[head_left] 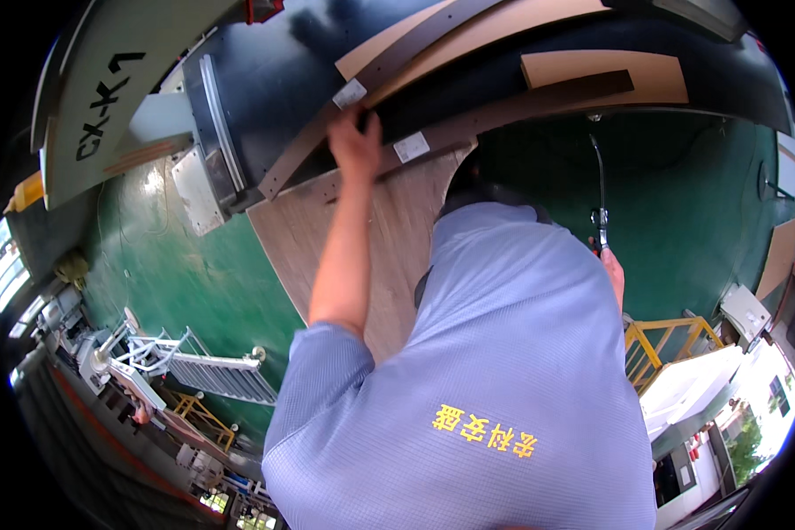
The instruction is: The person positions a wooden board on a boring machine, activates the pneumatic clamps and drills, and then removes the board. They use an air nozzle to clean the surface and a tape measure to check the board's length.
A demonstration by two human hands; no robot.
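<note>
L hand: fingers curled shut over edge of dark wood strip, atop pale board. Strip looks thin, stiff, light; grip mid-edge, beside fingertips. R hand: closed round air-gun tool, hose above fingers.

Left hand grips dark strip; right hand holds air hose.
</note>
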